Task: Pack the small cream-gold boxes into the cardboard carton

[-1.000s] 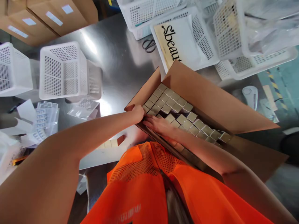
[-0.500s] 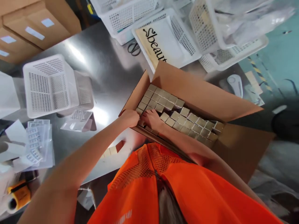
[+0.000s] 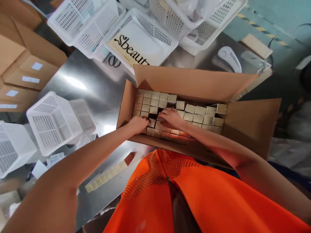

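Observation:
An open cardboard carton holds rows of small gold boxes, which sit at uneven heights with a few dark gaps between them. Inside its left part, my left hand has its fingers closed at the edge of one small gold box. To the right of it, my right hand reaches down with bent fingers around another small gold box beside a gap. The fingertips of both hands are partly hidden among the boxes.
White plastic baskets stand left on the metal table; more are stacked behind the carton, one holding a printed "Sbeauty" sheet. A row of pale small boxes lies near the front edge. A white handheld device rests back right.
My view has turned and shifted. My right hand has moved rightward along the rows, away from my left hand. My left hand stays near the carton's left end.

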Motion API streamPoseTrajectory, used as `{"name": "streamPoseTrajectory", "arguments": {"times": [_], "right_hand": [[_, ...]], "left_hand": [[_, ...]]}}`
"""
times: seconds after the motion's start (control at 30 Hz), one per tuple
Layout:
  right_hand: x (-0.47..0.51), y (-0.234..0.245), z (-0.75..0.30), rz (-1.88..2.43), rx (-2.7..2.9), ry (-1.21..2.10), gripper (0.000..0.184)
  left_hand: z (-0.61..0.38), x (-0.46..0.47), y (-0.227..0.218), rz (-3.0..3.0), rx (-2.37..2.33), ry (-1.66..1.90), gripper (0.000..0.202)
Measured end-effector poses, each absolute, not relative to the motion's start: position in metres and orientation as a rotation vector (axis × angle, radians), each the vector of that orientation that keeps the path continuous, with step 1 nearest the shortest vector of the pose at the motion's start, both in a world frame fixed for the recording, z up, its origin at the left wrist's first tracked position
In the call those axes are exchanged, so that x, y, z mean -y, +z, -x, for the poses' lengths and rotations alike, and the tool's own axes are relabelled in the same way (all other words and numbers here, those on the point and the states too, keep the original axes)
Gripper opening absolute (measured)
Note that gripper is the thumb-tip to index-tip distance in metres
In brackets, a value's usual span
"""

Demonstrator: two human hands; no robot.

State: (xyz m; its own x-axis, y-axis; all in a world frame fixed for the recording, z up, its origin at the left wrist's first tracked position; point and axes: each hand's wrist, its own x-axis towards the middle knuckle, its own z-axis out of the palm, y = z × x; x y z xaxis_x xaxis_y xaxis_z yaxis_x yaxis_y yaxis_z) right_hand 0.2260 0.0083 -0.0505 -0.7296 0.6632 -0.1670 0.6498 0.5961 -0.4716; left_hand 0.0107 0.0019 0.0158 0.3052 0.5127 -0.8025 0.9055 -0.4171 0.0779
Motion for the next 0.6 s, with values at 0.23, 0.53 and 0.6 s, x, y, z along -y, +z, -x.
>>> {"name": "streamPoseTrajectory", "arguments": {"times": [0.23,0.53,0.6], "right_hand": [[-0.015,-0.059,-0.229,0.843,2.934,0.602,0.026],[-0.026,-0.059,-0.227,0.972,2.930,0.688,0.036],[-0.024,-0.062,-0.230,1.062,2.845,0.744,0.037]], "left_hand": [[-0.052,0.002,-0.001,-1.898,-1.637,-1.046,0.052],[-0.051,-0.005,-0.007,-1.931,-1.624,-0.937,0.039],[-0.050,-0.011,-0.008,-1.955,-1.584,-0.927,0.039]]}}
